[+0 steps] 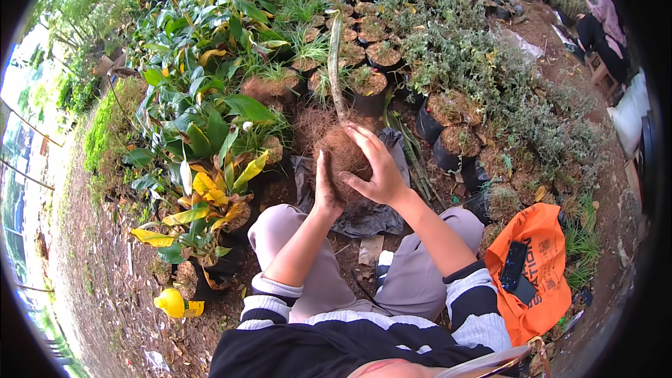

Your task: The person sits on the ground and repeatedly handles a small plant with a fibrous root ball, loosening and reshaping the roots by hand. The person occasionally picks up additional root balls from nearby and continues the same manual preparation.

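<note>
Between my palms sits a ball of brown coir fibre (344, 149). My left hand (328, 186) presses flat along its near left side, with dark soil on the skin. My right hand (375, 163) cups the right side, thumb and fingers spread over the fibre. A long, pale green plant leaf (335, 63) rises from the top of the ball and points away from me. More loose coir fibre (310, 121) lies just beyond. Under the ball, a crumpled dark plastic sheet (367, 223) covers the ground. Several long green leaves (415, 163) lie to its right.
Leafy potted plants (210, 131) crowd the left, and black-bagged pots (370, 86) stand ahead. At left is a yellow bottle (176, 304). An orange bag (546, 273) by my right knee carries a phone (513, 265). Another person (604, 31) sits at far right.
</note>
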A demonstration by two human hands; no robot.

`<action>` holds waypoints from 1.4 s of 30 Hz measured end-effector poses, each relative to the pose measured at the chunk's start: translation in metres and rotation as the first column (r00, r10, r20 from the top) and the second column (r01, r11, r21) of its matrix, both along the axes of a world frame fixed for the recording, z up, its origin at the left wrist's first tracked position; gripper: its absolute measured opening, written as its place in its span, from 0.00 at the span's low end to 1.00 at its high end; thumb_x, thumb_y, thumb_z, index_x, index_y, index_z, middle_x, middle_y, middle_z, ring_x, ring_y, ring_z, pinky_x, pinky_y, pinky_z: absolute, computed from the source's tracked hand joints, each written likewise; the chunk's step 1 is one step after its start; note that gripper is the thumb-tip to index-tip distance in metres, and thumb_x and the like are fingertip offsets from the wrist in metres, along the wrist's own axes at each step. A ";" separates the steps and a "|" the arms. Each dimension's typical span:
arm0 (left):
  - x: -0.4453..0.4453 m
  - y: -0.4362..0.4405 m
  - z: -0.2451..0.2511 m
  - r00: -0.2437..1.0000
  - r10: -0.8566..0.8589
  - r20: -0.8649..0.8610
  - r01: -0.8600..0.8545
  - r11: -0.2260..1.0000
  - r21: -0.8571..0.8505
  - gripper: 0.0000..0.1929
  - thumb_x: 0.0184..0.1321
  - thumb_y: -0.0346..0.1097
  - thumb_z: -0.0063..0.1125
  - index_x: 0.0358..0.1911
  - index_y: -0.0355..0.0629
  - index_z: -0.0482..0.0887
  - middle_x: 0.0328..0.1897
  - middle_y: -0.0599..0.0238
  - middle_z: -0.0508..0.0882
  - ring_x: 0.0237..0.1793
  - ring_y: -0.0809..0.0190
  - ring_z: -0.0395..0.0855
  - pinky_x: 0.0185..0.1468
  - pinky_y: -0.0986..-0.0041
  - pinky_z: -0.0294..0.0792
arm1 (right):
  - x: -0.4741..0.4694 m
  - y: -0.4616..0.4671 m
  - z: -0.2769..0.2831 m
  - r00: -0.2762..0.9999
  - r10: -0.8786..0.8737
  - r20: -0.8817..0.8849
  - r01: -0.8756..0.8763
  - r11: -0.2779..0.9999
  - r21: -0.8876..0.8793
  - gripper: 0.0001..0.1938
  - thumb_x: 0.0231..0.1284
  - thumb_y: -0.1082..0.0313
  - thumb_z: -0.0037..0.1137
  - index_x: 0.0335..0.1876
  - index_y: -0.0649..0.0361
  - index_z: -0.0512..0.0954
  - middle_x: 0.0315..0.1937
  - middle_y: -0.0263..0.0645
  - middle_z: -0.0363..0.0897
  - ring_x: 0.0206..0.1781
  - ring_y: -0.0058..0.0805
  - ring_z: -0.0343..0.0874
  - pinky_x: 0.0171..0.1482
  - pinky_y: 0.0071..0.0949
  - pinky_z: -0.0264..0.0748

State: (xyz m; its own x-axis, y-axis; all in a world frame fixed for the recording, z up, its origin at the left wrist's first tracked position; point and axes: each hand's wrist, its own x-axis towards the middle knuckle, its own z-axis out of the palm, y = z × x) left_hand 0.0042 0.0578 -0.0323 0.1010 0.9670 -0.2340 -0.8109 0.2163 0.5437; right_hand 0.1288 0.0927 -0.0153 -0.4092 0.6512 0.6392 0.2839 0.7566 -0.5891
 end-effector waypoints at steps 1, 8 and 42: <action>0.000 0.000 -0.001 1.000 -0.013 0.015 0.013 1.000 -0.005 0.31 0.66 0.60 0.32 0.65 0.46 0.60 0.66 0.57 0.67 0.64 0.55 0.66 0.67 0.62 0.59 | -0.001 0.000 0.000 0.998 0.000 -0.059 -0.002 0.999 -0.037 0.36 0.50 0.48 0.60 0.60 0.67 0.65 0.61 0.50 0.65 0.65 0.45 0.63 0.65 0.38 0.58; -0.006 0.003 -0.017 0.987 -0.107 0.124 0.092 0.989 0.116 0.30 0.64 0.56 0.40 0.64 0.44 0.62 0.64 0.58 0.69 0.62 0.56 0.68 0.66 0.61 0.60 | -0.008 -0.009 -0.002 0.958 -0.046 -0.282 -0.024 0.971 -0.239 0.35 0.44 0.53 0.65 0.57 0.67 0.67 0.54 0.49 0.71 0.61 0.41 0.68 0.62 0.35 0.62; -0.019 0.014 0.005 0.919 0.019 -0.394 -0.030 0.999 -0.021 0.33 0.62 0.63 0.41 0.63 0.46 0.63 0.65 0.58 0.68 0.63 0.54 0.66 0.65 0.61 0.58 | -0.008 -0.005 -0.016 0.602 -0.286 -0.746 -0.389 0.710 -0.587 0.33 0.43 0.72 0.69 0.57 0.64 0.63 0.47 0.41 0.75 0.48 0.27 0.76 0.54 0.28 0.73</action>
